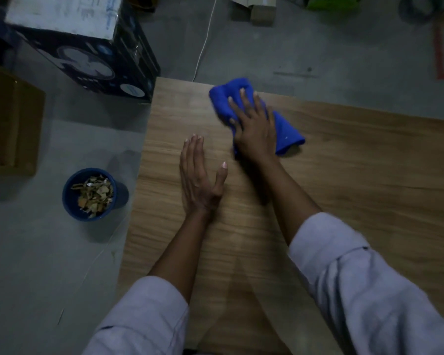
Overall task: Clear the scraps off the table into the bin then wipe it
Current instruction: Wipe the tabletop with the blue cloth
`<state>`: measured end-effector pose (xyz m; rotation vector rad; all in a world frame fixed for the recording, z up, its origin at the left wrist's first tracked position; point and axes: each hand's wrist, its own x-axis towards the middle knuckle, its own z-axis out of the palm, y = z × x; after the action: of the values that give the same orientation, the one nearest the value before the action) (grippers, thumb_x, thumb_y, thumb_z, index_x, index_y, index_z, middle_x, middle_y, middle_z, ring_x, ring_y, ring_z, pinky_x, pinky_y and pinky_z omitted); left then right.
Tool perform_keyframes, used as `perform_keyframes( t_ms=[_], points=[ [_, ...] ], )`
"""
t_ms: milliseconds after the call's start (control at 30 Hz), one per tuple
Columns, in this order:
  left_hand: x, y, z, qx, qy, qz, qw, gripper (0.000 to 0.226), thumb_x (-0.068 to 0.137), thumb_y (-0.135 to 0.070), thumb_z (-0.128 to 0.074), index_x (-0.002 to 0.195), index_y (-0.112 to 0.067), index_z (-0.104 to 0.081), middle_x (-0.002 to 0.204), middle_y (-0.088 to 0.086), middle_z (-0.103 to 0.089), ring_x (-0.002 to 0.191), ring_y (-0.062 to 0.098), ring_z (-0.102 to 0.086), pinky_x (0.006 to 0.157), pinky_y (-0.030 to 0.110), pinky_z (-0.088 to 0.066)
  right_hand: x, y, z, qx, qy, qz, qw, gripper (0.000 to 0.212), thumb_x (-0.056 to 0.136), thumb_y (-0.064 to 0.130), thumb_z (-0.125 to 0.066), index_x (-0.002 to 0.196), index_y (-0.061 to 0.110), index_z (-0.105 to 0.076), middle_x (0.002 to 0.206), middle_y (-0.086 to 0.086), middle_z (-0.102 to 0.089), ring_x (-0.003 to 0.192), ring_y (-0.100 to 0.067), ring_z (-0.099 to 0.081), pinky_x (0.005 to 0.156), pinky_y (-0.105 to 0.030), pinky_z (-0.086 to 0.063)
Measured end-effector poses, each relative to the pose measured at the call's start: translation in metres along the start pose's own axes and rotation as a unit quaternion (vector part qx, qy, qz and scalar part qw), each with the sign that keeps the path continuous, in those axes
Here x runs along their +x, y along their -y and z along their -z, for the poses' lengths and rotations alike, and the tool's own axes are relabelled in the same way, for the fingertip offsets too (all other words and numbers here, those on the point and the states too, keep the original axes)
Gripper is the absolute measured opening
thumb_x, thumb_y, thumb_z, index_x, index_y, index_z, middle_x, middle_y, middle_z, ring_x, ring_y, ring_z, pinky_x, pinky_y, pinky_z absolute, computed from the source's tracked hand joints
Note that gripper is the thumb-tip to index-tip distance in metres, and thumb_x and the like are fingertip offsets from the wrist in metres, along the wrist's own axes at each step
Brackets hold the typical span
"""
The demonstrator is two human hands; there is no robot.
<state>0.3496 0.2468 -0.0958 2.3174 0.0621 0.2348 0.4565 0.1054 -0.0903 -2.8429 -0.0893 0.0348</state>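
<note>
A bright blue cloth lies bunched near the far left corner of the wooden table. My right hand lies flat on top of it, fingers spread and pressing down. On the bare wood a little nearer to me, my left hand rests with straight fingers and the thumb held out, holding nothing. Down on the floor to the left of the table stands a small blue bin filled with yellowish scraps.
A dark printed carton with a white box on top stands on the floor by the table's far left corner. A brown cardboard box sits at the far left. A white cable runs across the grey floor beyond the table.
</note>
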Motion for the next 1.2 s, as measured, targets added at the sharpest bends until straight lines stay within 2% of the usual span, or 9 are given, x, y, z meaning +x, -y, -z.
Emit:
perform_keyframes(
  t_ms=[233, 367, 467, 600, 700, 767, 933, 1033, 1200],
  points=[
    [-0.013, 0.008, 0.02, -0.109, 0.038, 0.059, 0.992, 0.068, 0.095, -0.042, -0.05, 0.149, -0.002, -0.046, 0.158, 0.014, -0.042, 0.151, 0.029, -0.029, 0.124, 0.047, -0.024, -0.189, 0.042, -0.022, 0.04, 0.058, 0.16, 0.985, 0.055, 0.092, 0.031, -0.056, 0.146, 0.024, -0.055, 0.162, -0.001, -0.039, 0.156, -0.025, -0.021, 0.124, -0.05, -0.02],
    [-0.053, 0.019, 0.042, -0.146, 0.092, 0.065, 0.983, 0.068, 0.095, -0.043, -0.05, 0.151, -0.005, -0.045, 0.16, 0.011, -0.04, 0.154, 0.021, -0.025, 0.126, 0.037, -0.022, -0.178, 0.021, -0.018, 0.008, 0.088, 0.242, 0.966, 0.066, 0.084, 0.024, -0.058, 0.149, 0.029, -0.05, 0.164, 0.004, -0.034, 0.155, -0.024, -0.025, 0.121, -0.047, -0.024],
    [-0.077, 0.02, 0.05, -0.153, 0.086, 0.066, 0.982, 0.073, 0.093, -0.04, -0.054, 0.155, -0.005, -0.037, 0.164, 0.007, -0.033, 0.155, 0.019, -0.024, 0.125, 0.031, -0.02, -0.118, 0.009, -0.008, 0.027, 0.082, 0.168, 0.982, 0.081, 0.078, 0.016, -0.053, 0.155, 0.034, -0.04, 0.167, 0.005, -0.029, 0.155, -0.027, -0.023, 0.117, -0.049, -0.027],
    [-0.105, 0.021, 0.059, -0.161, 0.089, 0.084, 0.979, 0.078, 0.091, -0.043, -0.054, 0.159, -0.01, -0.031, 0.167, 0.002, -0.028, 0.156, 0.017, -0.018, 0.127, 0.031, -0.017, -0.062, 0.01, 0.003, 0.016, 0.06, 0.06, 0.996, 0.057, 0.101, 0.023, -0.047, 0.156, 0.035, -0.038, 0.168, 0.006, -0.026, 0.156, -0.026, -0.019, 0.122, -0.048, -0.021],
    [-0.133, 0.025, 0.069, -0.165, 0.088, 0.085, 0.979, 0.079, 0.091, -0.043, -0.055, 0.159, -0.009, -0.031, 0.167, 0.003, -0.027, 0.157, 0.014, -0.015, 0.127, 0.031, -0.015, -0.095, 0.029, -0.009, 0.041, 0.032, 0.024, 0.998, 0.054, 0.099, 0.027, -0.041, 0.153, 0.029, -0.046, 0.165, 0.0, -0.033, 0.154, -0.033, -0.025, 0.121, -0.053, -0.024],
    [-0.151, 0.027, 0.073, -0.16, 0.081, 0.073, 0.981, 0.079, 0.092, -0.041, -0.055, 0.158, -0.005, -0.032, 0.167, 0.007, -0.028, 0.157, 0.016, -0.015, 0.127, 0.033, -0.015, -0.153, 0.048, -0.021, 0.078, 0.014, 0.064, 0.995, 0.058, 0.092, 0.027, -0.038, 0.147, 0.023, -0.054, 0.159, -0.006, -0.043, 0.148, -0.04, -0.035, 0.115, -0.054, -0.032],
    [-0.19, 0.026, 0.087, -0.145, 0.081, 0.07, 0.984, 0.078, 0.093, -0.043, -0.055, 0.154, 0.001, -0.035, 0.164, 0.012, -0.03, 0.156, 0.02, -0.017, 0.127, 0.036, -0.017, -0.321, 0.092, -0.029, 0.128, 0.078, 0.142, 0.979, 0.078, 0.073, 0.018, -0.043, 0.151, 0.02, -0.049, 0.162, -0.004, -0.037, 0.152, -0.033, -0.028, 0.121, -0.043, -0.018],
    [-0.211, 0.033, 0.096, -0.133, 0.111, 0.064, 0.983, 0.079, 0.093, -0.045, -0.055, 0.156, -0.001, -0.033, 0.166, 0.011, -0.028, 0.157, 0.019, -0.014, 0.127, 0.036, -0.016, -0.328, 0.065, -0.028, 0.099, 0.097, 0.214, 0.967, 0.086, 0.064, 0.011, -0.05, 0.15, 0.02, -0.051, 0.161, -0.006, -0.04, 0.15, -0.035, -0.033, 0.12, -0.046, -0.023],
    [-0.244, 0.048, 0.114, -0.114, 0.134, 0.042, 0.983, 0.083, 0.091, -0.044, -0.059, 0.159, -0.005, -0.029, 0.168, 0.006, -0.024, 0.158, 0.013, -0.01, 0.127, 0.031, -0.013, -0.232, 0.024, -0.016, 0.069, 0.003, 0.03, 0.997, 0.061, 0.088, 0.017, -0.041, 0.147, 0.023, -0.054, 0.158, -0.008, -0.044, 0.147, -0.042, -0.037, 0.112, -0.058, -0.037]
  ],
)
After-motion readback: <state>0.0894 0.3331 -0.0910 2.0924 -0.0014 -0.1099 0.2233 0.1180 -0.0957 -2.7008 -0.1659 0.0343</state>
